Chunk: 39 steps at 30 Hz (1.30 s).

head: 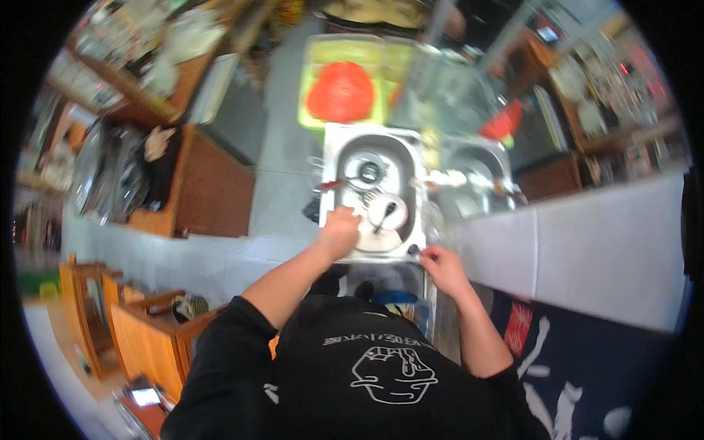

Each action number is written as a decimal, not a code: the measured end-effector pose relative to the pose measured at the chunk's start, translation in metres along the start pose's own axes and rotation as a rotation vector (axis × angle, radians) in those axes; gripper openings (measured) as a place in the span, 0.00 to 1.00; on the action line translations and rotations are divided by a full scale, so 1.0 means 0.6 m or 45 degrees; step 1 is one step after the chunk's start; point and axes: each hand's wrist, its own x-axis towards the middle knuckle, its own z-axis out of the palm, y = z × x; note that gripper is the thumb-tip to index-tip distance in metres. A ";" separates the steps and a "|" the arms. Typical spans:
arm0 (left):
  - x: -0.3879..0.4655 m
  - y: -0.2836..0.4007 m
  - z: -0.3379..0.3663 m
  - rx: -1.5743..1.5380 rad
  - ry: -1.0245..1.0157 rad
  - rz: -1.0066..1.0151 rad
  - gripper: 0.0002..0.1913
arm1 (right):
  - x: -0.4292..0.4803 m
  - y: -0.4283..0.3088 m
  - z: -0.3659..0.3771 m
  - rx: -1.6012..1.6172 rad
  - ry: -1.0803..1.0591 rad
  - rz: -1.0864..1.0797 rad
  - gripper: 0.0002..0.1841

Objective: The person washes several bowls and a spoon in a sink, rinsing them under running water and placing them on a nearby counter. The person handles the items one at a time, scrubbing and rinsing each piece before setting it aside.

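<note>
A stainless steel sink (418, 170) stands in front of me with dishes in it. My left hand (340, 232) is over its near left edge, fingers bent at a pale thing in the basin; whether it grips this is blurred. A white bowl (400, 204) with a dark utensil lies in the basin, near a large pale plate (379, 241). Farther back is a round metal vessel (369, 170) with a dark middle. A red-handled tool (331, 185) rests across the left rim. At the near right corner, beside a round black knob (413, 249), is my right hand (437, 264), its fingertips close together.
A yellow-green crate (302, 104) with a red plastic bag (341, 92) stands beyond the sink. A mirror-like panel (467, 148) reflects it on the right. At the left are a wooden cabinet (214, 184) and wooden chairs (146, 330). A blue dark curtain (594, 357) hangs at the lower right.
</note>
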 end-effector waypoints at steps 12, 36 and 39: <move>0.100 0.027 0.123 -0.030 -0.480 -0.080 0.12 | -0.059 0.016 -0.008 0.080 0.142 0.176 0.15; 0.213 0.007 0.148 -2.442 -0.426 -1.243 0.28 | 0.095 -0.070 -0.011 0.400 0.619 0.055 0.21; 0.233 0.012 0.147 -2.652 -0.396 -1.270 0.30 | 0.139 -0.142 -0.026 0.353 0.687 0.068 0.26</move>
